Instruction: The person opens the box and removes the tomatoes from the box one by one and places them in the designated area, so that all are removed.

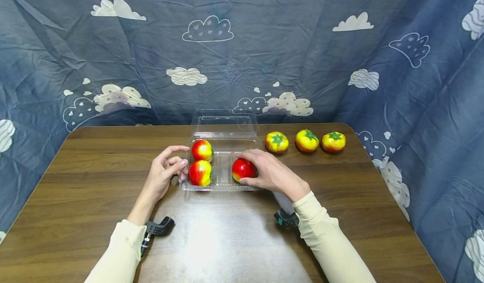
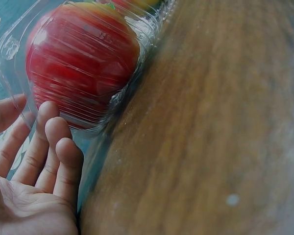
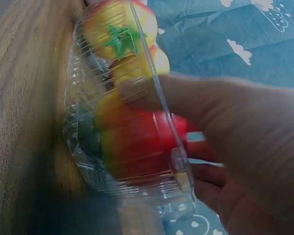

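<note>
A clear plastic clamshell box lies with its lid raised at the back. Two red-and-yellow tomatoes sit in its left side, one behind the other. My right hand grips a third, redder tomato in the right side, thumb in front and fingers behind. In the right wrist view this tomato shows through the box's wall. My left hand is at the box's left end, fingers relaxed. The left wrist view puts its fingertips right at the wall by a tomato.
Three more yellow-red tomatoes with green star tops, left, middle and right, stand in a row right of the box. The wooden table ends at a blue cloud-print cloth behind.
</note>
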Demonstrator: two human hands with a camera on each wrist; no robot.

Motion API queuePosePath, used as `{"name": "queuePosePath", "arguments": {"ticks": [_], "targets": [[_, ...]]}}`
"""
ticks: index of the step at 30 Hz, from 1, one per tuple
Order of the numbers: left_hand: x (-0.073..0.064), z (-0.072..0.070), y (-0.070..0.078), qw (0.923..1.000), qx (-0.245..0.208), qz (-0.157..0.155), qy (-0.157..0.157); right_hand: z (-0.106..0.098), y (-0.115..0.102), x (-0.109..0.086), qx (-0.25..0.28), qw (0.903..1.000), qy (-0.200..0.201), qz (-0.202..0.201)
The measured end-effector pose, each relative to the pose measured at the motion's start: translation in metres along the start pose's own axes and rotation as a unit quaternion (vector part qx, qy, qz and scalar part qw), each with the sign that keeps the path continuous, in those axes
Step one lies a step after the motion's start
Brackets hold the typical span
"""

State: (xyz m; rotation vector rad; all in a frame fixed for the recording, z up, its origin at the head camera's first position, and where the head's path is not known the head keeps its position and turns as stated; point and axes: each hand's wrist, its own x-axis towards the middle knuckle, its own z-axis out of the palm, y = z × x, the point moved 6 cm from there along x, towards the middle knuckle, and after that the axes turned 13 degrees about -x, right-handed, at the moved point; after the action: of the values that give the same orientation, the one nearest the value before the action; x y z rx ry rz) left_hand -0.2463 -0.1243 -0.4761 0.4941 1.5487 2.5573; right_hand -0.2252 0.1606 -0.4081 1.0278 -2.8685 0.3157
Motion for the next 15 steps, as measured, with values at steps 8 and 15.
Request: {"name": "queuePosePath", "arguments": {"ticks": [8,15], "targets": [[0.0,0.0,0.003,1.0,-0.002,0.003,0.002,-0.008,0.002,0.003,0.018,0.9965,0.082,0.0],[0.0,0.0,0.001,1.0,-0.005,0.005,-0.003,-0.014,0.002,0.001,0.023,0.9915,0.128,0.008]]}}
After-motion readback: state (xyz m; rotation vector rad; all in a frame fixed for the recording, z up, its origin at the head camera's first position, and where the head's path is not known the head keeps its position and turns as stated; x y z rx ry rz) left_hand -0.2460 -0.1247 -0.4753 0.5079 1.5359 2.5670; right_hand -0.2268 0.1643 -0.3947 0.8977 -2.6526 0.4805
